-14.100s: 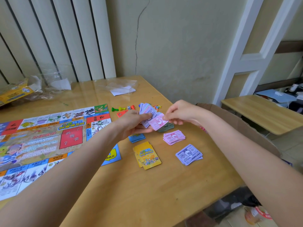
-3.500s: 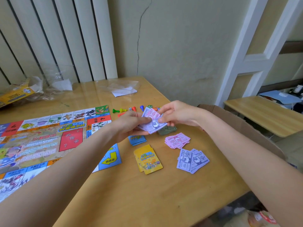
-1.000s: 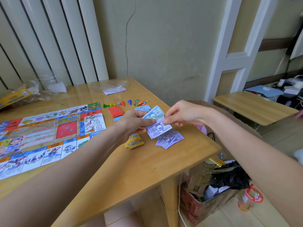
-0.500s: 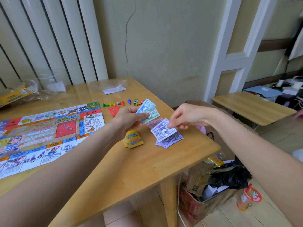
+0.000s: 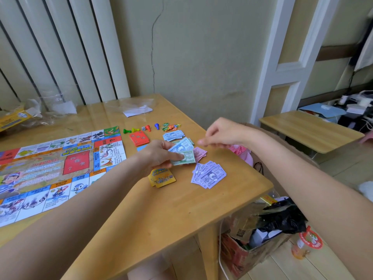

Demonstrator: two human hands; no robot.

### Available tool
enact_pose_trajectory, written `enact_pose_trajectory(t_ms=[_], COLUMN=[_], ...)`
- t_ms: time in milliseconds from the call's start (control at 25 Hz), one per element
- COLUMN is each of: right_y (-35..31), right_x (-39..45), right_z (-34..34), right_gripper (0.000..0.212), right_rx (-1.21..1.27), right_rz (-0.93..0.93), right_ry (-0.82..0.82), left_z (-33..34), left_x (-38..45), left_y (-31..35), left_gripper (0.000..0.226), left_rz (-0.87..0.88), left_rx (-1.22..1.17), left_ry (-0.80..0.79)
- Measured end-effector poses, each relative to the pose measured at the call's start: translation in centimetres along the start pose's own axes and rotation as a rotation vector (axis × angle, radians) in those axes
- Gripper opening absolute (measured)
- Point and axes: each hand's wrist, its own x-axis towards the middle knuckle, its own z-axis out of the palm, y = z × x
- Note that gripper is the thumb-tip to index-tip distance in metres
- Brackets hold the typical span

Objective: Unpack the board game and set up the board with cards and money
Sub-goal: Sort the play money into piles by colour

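Note:
The colourful game board (image 5: 50,170) lies flat on the left of the wooden table (image 5: 161,215). My left hand (image 5: 157,156) grips a fan of blue and green play money (image 5: 183,151). My right hand (image 5: 220,136) hovers just right of the fan with its fingertips pinched together and nothing in them. On the table lie a purple money pile (image 5: 209,174), a pink pile (image 5: 199,153), a blue pile (image 5: 173,135), yellow cards (image 5: 161,177) and red cards (image 5: 139,138). Coloured pawns and a die (image 5: 143,129) sit behind the red cards.
Clear plastic wrap and white paper (image 5: 137,110) lie at the table's far side, and the yellow game box (image 5: 12,120) at far left. A cardboard box of rubbish (image 5: 260,235) stands on the floor under the table's right edge. A second low table (image 5: 308,130) is at right.
My right hand dropped a purple note onto the purple pile and has risen back beside the fan, holding nothing. The fan in my left hand now shows only blue and green notes.

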Motion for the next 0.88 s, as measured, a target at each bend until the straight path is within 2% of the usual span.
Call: enact_pose_trajectory(t_ms=[160, 280, 360, 400, 480, 600, 760, 880], right_y=[-1.0, -1.0, -0.9, -1.0, -1.1, -1.0, -0.9, -1.2], right_x=[3.2, 6.5, 8.8, 10.0, 12.2, 15.0, 15.5, 15.3], right_z=[1.5, 2.0, 1.8, 1.9, 2.6, 4.3, 5.5, 4.6], right_gripper=[0.019, 0.012, 0.019, 0.021, 0.02, 0.018, 0.026, 0.027], right_rx=[0.117, 0.353, 0.474, 0.477, 0.417, 0.305, -0.099, -0.057], right_rz=[-0.078, -0.032, 0.044, 0.076, 0.118, 0.158, 0.196, 0.151], right_ry=[0.012, 0.204, 0.323, 0.332, 0.303, 0.27, 0.279, 0.361], left_z=[0.0, -1.9, -3.7, -4.7, -6.1, -7.1, -7.2, -6.0], left_x=[1.5, 3.2, 4.3, 4.9, 6.0, 7.2, 8.0, 8.1], left_y=[0.4, 0.7, 0.5, 0.4, 0.0, -0.5, -0.6, -0.2], left_gripper=[0.02, 0.01, 0.008, 0.01, 0.012, 0.012, 0.012, 0.012], left_rz=[0.045, 0.074, 0.078, 0.074, 0.058, 0.018, -0.003, 0.033], left_rx=[0.05, 0.026, -0.027, -0.071, -0.142, -0.134, -0.084, -0.062], left_ry=[-0.056, 0.013, 0.092, 0.136, 0.193, 0.184, 0.107, 0.069])
